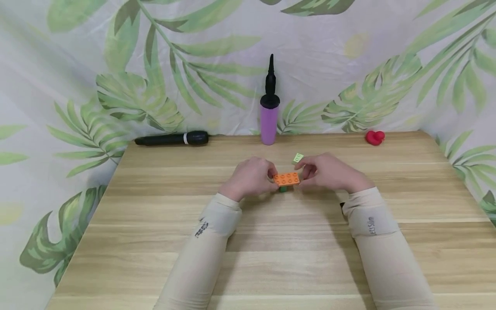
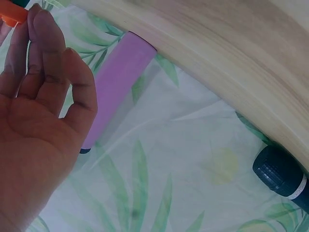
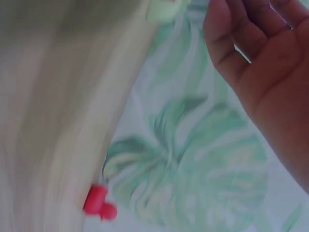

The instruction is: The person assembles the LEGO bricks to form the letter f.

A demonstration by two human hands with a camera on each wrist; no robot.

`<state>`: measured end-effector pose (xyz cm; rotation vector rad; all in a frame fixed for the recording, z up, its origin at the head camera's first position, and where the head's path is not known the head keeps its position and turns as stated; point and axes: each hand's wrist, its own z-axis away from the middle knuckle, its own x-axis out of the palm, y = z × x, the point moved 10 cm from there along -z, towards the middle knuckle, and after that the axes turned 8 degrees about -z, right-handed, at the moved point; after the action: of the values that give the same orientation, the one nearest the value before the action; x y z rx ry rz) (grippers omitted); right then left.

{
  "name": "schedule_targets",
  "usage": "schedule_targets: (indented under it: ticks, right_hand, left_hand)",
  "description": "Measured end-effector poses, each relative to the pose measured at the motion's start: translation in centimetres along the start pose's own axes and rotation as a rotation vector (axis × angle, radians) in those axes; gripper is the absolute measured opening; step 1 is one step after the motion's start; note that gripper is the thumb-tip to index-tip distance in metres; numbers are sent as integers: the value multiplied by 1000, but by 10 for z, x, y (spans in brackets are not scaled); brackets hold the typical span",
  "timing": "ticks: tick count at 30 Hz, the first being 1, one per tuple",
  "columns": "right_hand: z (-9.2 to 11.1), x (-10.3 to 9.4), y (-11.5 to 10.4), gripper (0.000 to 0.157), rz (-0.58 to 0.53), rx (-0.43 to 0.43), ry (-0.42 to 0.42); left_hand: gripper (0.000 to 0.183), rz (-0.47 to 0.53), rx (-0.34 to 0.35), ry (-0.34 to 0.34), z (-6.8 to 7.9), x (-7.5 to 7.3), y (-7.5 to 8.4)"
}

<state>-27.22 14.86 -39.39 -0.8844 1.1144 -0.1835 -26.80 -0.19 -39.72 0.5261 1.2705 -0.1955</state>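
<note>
An orange toy building brick (image 1: 286, 178) with studs on top is in front of me in the head view, with a dark green piece (image 1: 283, 189) under it. My left hand (image 1: 253, 177) pinches the orange brick at its left end. My right hand (image 1: 329, 172) is at the brick's right end, fingers loosely bent, with nothing visible between them; whether the thumb touches the brick is unclear. Just behind the right index finger is a light green brick (image 1: 298, 158). In the right wrist view the right fingertips (image 3: 218, 19) run out of frame at the top.
A purple and black hand pump (image 1: 268, 122) stands upright at the back edge of the wooden table (image 1: 155, 224). To its left lies a black stick-like object (image 1: 170, 138) with a white band. A small red toy (image 1: 374, 137) sits at the back right. Leaf-patterned cloth hangs behind.
</note>
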Motion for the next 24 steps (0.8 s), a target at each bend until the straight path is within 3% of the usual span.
schedule_targets:
  ticks: [6, 18, 24]
  right_hand:
    - [13, -28, 26, 44, 84, 120, 85]
    - [-2, -3, 30, 28, 251, 164, 41]
    - [0, -9, 23, 20, 220, 146, 83]
  left_hand:
    - [31, -11, -1, -6, 0, 0, 0]
    - [31, -31, 5, 6, 1, -1, 1]
    - [31, -41, 8, 12, 1, -1, 1]
